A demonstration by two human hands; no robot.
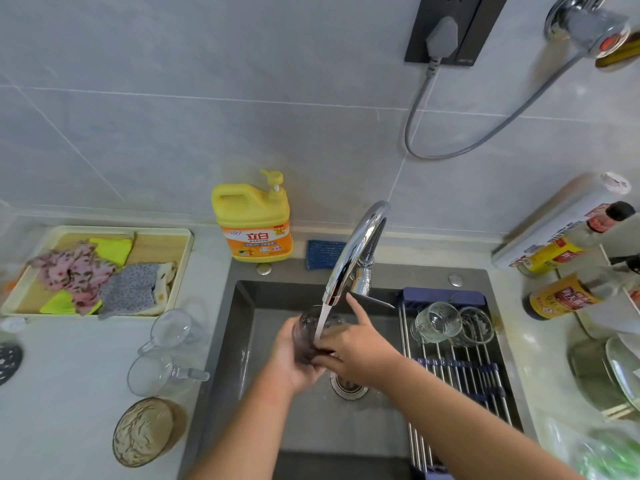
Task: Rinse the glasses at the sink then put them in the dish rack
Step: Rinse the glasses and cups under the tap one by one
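Over the grey sink (242, 341) my left hand (289, 362) grips a dark tinted glass (308, 336) from below. Water runs from the chrome faucet (353, 254) into it. My right hand (356, 351) holds the glass's right side, with fingers at its rim. Two clear ribbed glasses (438, 322) (476, 325) lie on the roll-up dish rack (460, 372) across the sink's right part. Two clear handled mugs (171, 329) (156, 374) and a brownish patterned glass (143, 431) wait on the counter to the left.
A yellow detergent bottle (254, 225) and a blue sponge (323, 254) stand behind the sink. A tray of cloths (104, 271) sits at the left. Sauce bottles (568, 296), a paper roll (561, 223) and plates (616, 375) crowd the right counter.
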